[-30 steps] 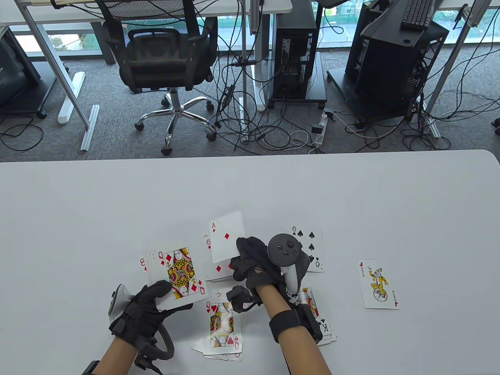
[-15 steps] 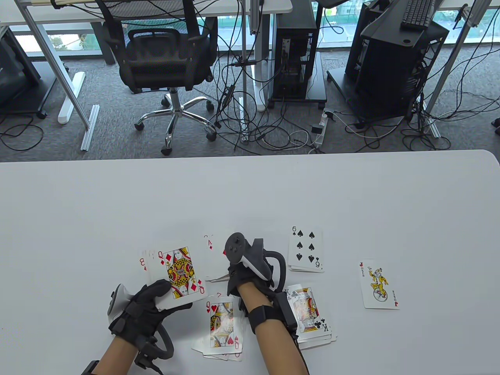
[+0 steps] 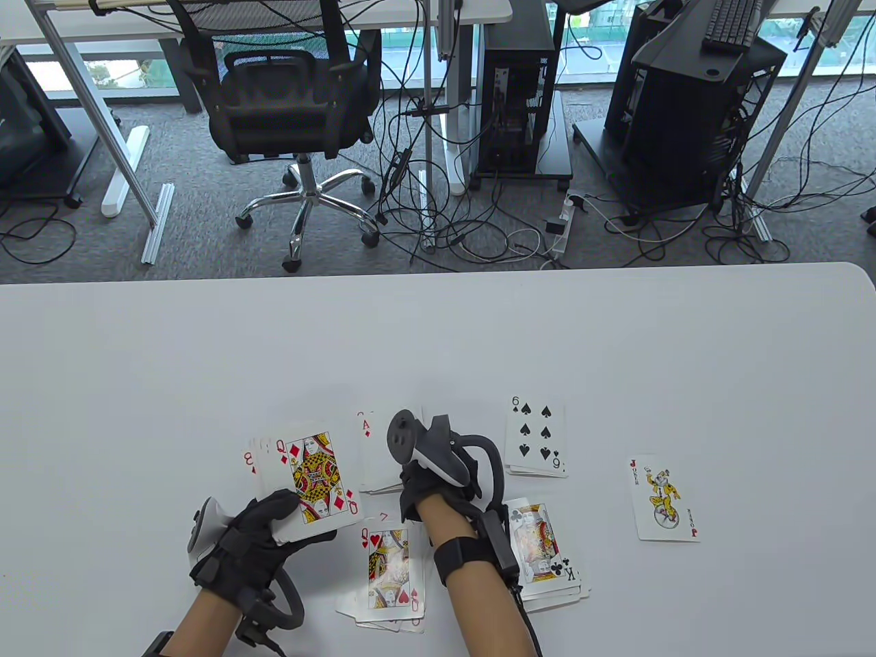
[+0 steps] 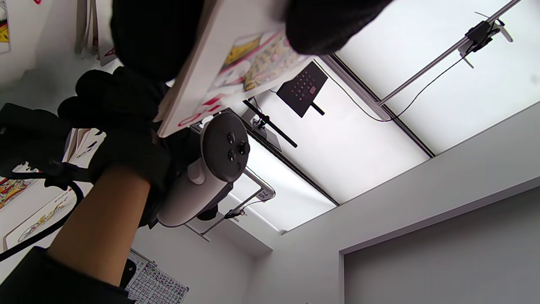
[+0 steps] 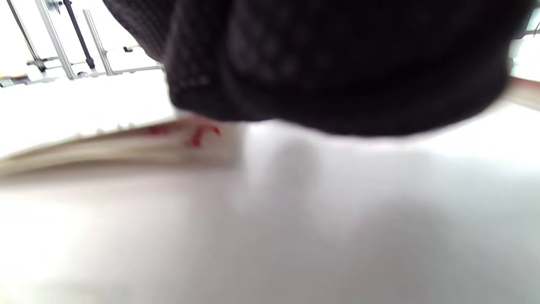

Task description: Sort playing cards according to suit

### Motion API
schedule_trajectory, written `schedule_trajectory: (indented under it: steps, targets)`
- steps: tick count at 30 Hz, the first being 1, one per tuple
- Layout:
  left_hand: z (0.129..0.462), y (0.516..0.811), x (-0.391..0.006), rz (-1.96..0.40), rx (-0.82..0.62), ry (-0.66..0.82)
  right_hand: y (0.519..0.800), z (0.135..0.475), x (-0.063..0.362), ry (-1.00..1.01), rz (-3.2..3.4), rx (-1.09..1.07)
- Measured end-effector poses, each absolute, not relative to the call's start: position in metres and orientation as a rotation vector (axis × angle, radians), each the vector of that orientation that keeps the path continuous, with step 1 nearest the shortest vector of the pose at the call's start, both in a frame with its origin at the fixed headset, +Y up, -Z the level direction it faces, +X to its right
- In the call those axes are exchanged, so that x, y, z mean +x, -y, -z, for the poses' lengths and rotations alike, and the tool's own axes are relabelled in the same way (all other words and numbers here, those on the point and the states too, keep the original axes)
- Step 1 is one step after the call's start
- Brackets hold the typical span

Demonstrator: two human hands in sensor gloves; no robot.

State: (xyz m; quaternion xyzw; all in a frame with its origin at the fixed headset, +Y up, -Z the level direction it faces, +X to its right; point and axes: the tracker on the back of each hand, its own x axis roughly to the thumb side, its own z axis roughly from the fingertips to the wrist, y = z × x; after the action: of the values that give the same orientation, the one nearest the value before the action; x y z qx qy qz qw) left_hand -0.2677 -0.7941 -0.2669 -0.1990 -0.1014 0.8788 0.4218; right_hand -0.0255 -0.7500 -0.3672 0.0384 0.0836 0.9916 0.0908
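My left hand (image 3: 274, 530) grips a small fan of cards low on the left, the queen of diamonds (image 3: 315, 479) on top; in the left wrist view its fingers (image 4: 156, 38) clamp that card (image 4: 240, 71). My right hand (image 3: 419, 484) lies palm down on the diamonds pile, whose ace of diamonds (image 3: 368, 431) shows only at a corner. The tracker (image 3: 431, 455) hides the right fingers. In the right wrist view the glove (image 5: 337, 63) bears down on the pile's edge (image 5: 126, 145), too blurred to read the fingers.
A hearts pile topped by the queen of hearts (image 3: 388, 571) lies near the front edge. A clubs pile with the king of clubs (image 3: 544, 554) sits beside my right forearm. The six of spades (image 3: 537, 434) tops a spades pile, and a joker (image 3: 662, 498) lies alone at the right.
My right hand held the ace of diamonds raised a second ago, then turned over and came down left onto the diamonds pile. The left hand has stayed put.
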Motion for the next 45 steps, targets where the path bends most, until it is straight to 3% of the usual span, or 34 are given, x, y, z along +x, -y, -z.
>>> schedule_trajectory:
  steps: [6,10,14,21,30,38,45]
  targets:
    - [0.266,0.796,-0.267,-2.196,-0.51,0.243,0.721,0.345,-0.022,-0.053,-2.665,0.327]
    - [0.266,0.796,-0.266,-2.197,-0.514,0.243,0.713,0.322,-0.021,0.211,-2.479,0.46]
    - [0.266,0.796,-0.266,-2.195,-0.52,0.248,0.712,0.3,-0.026,0.269,-2.343,0.579]
    - [0.266,0.797,-0.266,-2.191,-0.527,0.255,0.722,0.278,-0.043,0.071,-2.241,0.678]
    - [0.266,0.798,-0.264,-2.178,-0.554,0.295,0.725,0.273,-0.043,0.286,-2.151,0.621]
    - [0.266,0.796,-0.261,-2.208,-0.537,0.304,0.73,0.28,-0.035,0.219,-2.033,0.524]
    - [0.268,0.797,-0.265,-2.218,-0.5,0.286,0.728,0.31,-0.005,0.062,-2.021,0.355]
